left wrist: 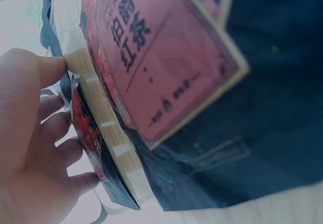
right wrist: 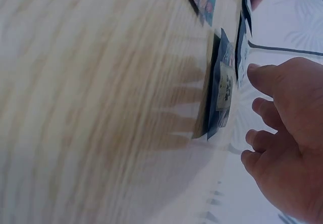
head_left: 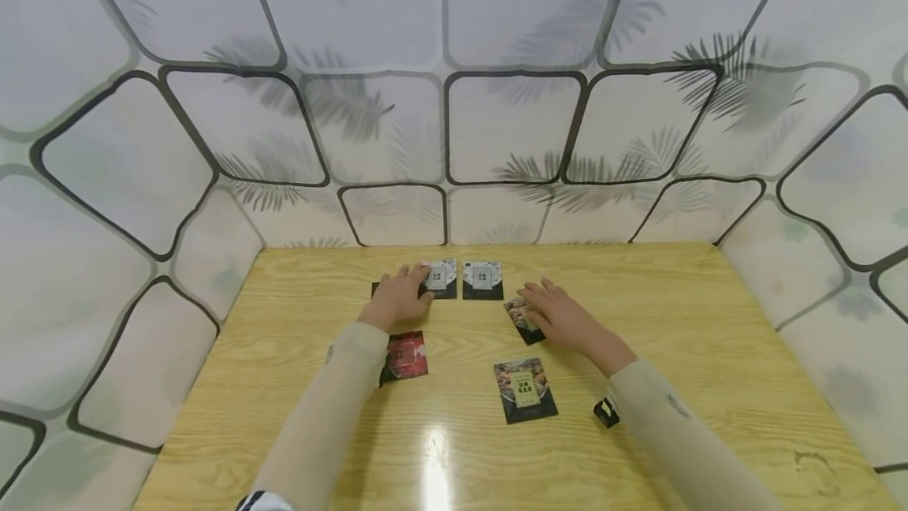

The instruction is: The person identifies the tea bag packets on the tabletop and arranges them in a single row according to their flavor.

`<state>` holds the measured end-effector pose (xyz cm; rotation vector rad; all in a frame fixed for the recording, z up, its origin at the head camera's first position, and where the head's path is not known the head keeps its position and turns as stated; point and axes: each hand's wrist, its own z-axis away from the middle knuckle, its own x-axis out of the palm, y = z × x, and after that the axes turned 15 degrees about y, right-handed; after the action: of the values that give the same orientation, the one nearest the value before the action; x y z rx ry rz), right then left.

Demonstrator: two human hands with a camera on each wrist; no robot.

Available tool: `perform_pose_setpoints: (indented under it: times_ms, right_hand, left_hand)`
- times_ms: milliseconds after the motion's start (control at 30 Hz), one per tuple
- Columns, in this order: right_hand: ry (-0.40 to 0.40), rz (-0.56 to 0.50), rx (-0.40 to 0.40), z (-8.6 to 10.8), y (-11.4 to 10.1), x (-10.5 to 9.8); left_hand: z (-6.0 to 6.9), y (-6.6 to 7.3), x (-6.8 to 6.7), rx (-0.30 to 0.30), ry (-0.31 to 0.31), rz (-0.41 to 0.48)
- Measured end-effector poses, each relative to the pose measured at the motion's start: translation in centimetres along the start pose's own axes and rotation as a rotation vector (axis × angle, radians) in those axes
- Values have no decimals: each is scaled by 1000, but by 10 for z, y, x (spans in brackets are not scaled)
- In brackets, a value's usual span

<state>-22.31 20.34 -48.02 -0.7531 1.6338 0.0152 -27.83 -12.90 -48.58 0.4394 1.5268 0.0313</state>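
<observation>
My left hand lies at the back left with extended fingers over a red and black packet, mostly covered in the head view. Its fingertips touch the packet in the left wrist view. Just right of them is a white-topped black packet, with a similar one beside it. My right hand is spread over a tilted dark packet with a food picture; the right wrist view shows a gap between fingers and packet.
A red packet lies under the left wrist. Nearer the front is a packet with a yellow-green label. A small black item sits by the right sleeve. Patterned cloth walls enclose the wooden table.
</observation>
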Motion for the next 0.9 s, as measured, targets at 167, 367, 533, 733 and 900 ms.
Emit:
perform_pose_setpoints:
  times_ms: [167, 367, 533, 733, 900]
  right_hand:
    - [-2, 14, 5, 9, 3, -1]
    - [-8, 12, 17, 17, 11, 6]
    - [-20, 23, 35, 22, 18, 12]
    - [-21, 10, 39, 22, 19, 16]
    - [-4, 14, 52, 22, 18, 16]
  left_hand:
    - [-2, -2, 3, -3, -9, 0]
    - [-7, -6, 10, 0, -29, -17]
    - [-5, -2, 6, 9, -15, -3]
    - [2, 0, -1, 53, 2, -46]
    - [2, -1, -5, 85, 13, -45]
